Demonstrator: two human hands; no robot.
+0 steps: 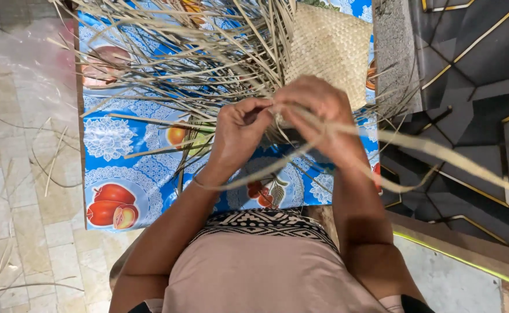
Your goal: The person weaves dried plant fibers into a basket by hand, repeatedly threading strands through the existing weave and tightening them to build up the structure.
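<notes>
A partly woven mat of tan dried leaf strips (331, 46) lies at the top of a table, with many loose strips (196, 58) fanning out to the left. My left hand (237, 133) pinches strips at the mat's near edge. My right hand (318, 116) is closed on a long pale strip (440, 152) that trails off to the right. Both hands meet in the middle, just below the woven patch. Where the fingers touch the weave is hidden by the hands.
A blue tablecloth with fruit pictures (115, 174) covers the table. A tiled floor with stray strips (17, 191) lies left. A dark floor with gold lines (474, 87) lies right, beside a grey concrete edge (394, 52).
</notes>
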